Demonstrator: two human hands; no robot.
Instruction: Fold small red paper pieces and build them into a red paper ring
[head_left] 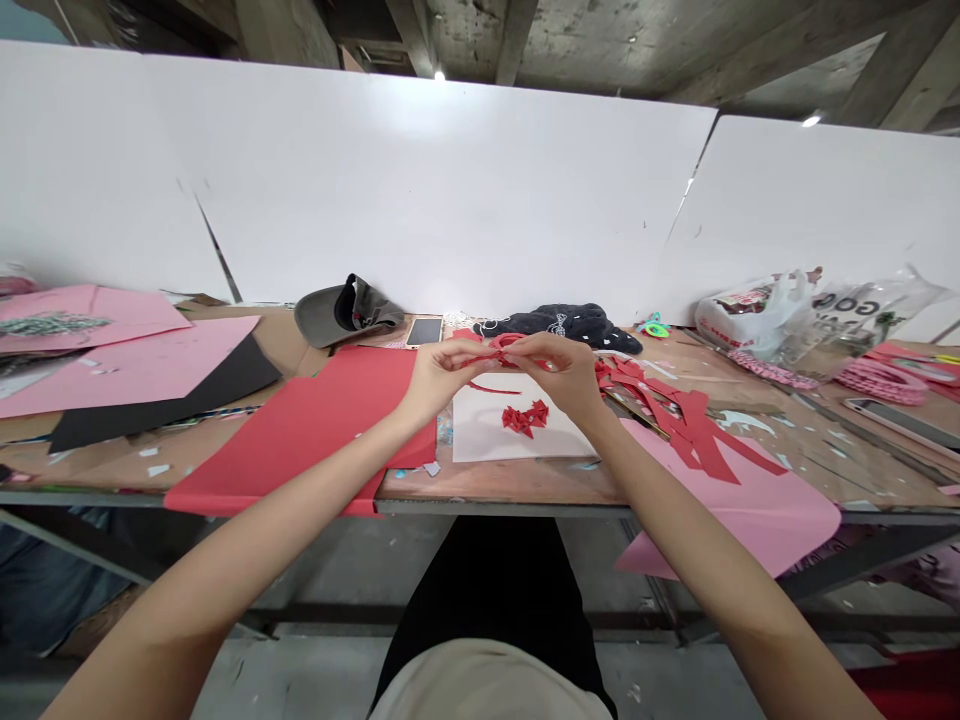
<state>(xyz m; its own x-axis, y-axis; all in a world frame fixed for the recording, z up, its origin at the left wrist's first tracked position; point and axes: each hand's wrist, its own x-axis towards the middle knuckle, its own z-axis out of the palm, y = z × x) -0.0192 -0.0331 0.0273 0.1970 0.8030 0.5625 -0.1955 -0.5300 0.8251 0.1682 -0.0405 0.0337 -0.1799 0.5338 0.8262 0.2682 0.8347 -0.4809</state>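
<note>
Left hand (444, 366) and right hand (559, 366) pinch red paper (496, 356) at twelve o'clock, over the tabletop (487, 485); it looks light, flexible, easily torn, best held by its edges.

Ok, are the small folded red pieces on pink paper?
No, the small folded red pieces lie on the white sheet.
</note>
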